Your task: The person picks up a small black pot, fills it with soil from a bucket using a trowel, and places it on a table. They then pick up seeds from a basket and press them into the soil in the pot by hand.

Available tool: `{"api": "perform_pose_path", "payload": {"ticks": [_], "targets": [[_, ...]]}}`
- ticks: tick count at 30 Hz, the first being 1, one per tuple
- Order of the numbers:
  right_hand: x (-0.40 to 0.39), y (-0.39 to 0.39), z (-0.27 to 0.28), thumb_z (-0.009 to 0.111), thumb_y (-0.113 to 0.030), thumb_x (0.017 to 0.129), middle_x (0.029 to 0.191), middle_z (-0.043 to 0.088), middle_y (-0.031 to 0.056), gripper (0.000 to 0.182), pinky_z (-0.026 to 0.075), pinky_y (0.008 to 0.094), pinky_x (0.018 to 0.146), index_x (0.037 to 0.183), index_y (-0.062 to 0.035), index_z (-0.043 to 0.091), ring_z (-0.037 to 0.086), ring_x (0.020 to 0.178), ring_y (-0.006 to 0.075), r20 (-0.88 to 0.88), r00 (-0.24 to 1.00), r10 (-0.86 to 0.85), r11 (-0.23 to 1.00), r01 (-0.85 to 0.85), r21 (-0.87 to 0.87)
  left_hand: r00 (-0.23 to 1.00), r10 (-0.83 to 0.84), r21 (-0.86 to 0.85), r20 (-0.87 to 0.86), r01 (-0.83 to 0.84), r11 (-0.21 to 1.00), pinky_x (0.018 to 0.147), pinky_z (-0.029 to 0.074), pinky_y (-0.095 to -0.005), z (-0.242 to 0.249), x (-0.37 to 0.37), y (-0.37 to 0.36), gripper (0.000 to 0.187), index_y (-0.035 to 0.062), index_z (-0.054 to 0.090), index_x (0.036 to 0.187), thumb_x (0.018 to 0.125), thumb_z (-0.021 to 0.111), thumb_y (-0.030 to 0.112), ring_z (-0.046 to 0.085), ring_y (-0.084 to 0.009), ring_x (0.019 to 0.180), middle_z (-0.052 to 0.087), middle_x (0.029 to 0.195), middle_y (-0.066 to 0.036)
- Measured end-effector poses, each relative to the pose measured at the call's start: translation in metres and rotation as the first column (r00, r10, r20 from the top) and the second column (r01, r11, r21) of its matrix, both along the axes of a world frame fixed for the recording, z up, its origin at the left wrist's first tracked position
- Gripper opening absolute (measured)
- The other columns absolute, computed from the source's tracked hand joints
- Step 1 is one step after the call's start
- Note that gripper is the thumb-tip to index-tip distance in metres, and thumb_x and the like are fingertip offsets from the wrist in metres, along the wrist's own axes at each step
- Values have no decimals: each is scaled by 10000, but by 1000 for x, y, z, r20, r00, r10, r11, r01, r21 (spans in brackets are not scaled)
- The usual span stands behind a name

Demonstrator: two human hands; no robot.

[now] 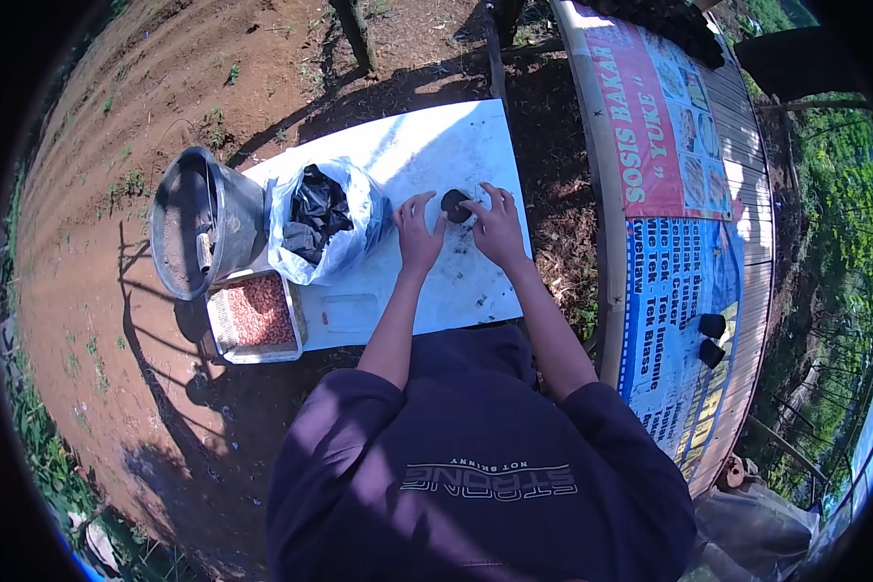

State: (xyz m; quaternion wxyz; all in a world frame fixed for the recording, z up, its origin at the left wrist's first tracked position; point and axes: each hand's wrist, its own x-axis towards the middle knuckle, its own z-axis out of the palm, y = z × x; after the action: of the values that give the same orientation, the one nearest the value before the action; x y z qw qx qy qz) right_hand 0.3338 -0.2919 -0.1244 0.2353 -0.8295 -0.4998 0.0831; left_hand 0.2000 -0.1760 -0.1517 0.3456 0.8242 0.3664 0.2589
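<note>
A small round black planting bag point(454, 204) sits on the white tabletop point(436, 276) between my two hands. My right hand point(498, 228) is on its right side, thumb lying over the bag's edge and the other fingers spread apart. On the bag's left, my left hand point(419, 236) has its fingers bent and apart, with the thumb close to the bag's near edge. Dark crumbs of soil are scattered around the bag. Left of my hands stands a clear plastic sack point(359, 238) holding crumpled black plastic bags point(320, 209).
A dark bucket point(238, 218) with soil and a tool inside stands at the table's left end. Next to it is a white tray point(296, 344) of reddish seeds. On the right, a banner-covered bench point(684, 262) carries two small filled black bags point(712, 339).
</note>
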Motion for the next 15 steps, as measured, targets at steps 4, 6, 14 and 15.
{"api": "perform_pose_path", "payload": {"ticks": [4, 6, 14, 15], "targets": [[-5, 0, -5, 625, -30, 788, 1495, 409, 123, 468, 394, 513, 1091, 1210, -219, 695, 371, 1352, 424, 34, 998, 48, 997, -46, -66, 995, -59, -51, -82, 55, 997, 1071, 336, -422, -8, -9, 0, 362, 110, 646, 1212, 877, 729, 219, 450, -309, 1211, 589, 1260, -79], [-6, 1, -7, 628, -28, 784, 1504, 397, 118, 470, 391, 512, 1093, 1207, -222, 696, 361, 1360, 427, 57, 997, 48, 995, -43, -88, 993, -64, -53, -102, 59, 997, 1072, 345, -425, -9, -9, 0, 358, 125, 653, 1214, 878, 729, 223, 442, -310, 1220, 597, 1243, -78], [-8, 4, -5, 633, -22, 770, 1509, 387, 112, 493, 377, 516, 1103, 1217, -222, 692, 343, 1375, 430, 63, 998, 15, 996, -10, -85, 979, -112, -94, -172, 97, 991, 1084, 380, -436, -7, -8, 6, 408, 165, 691, 1196, 806, 800, 213, 414, -320, 1257, 580, 1284, -52], [-8, 4, -6, 630, -24, 772, 1513, 385, 112, 490, 375, 513, 1103, 1217, -221, 692, 344, 1375, 429, 73, 997, 21, 996, -15, -93, 978, -106, -107, -178, 88, 990, 1085, 380, -435, -7, -8, 6, 418, 163, 692, 1195, 796, 808, 211, 413, -321, 1260, 577, 1289, -50]]}}
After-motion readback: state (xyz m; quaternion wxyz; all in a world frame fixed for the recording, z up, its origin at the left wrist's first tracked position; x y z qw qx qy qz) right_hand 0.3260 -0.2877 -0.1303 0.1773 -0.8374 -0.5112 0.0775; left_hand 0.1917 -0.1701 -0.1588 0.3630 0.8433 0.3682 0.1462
